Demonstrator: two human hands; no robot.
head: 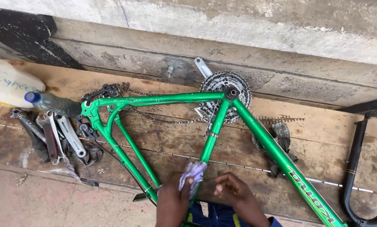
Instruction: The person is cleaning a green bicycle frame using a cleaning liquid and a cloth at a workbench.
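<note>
A bare green bicycle frame (163, 100) lies across wooden planks, its seat tube running down toward me. My left hand (173, 197) presses a pale purple-white rag (192, 174) against the lower end of the seat tube (213, 130). My right hand (234, 193) hovers just right of the tube with fingers loosely curled, holding nothing. A chainring set with crank arm (226, 90) sits at the bottom bracket, and a loose chain (155, 115) trails across the planks to the rear derailleur (102, 91) at the dropout.
A dark bottle with a blue cap (49, 103) lies at the left beside a pile of crank arms and metal parts (56, 136). A grey glove (281, 134) lies under the down tube. A black fork (356, 168) stands at the right. A concrete wall (239, 29) backs the planks.
</note>
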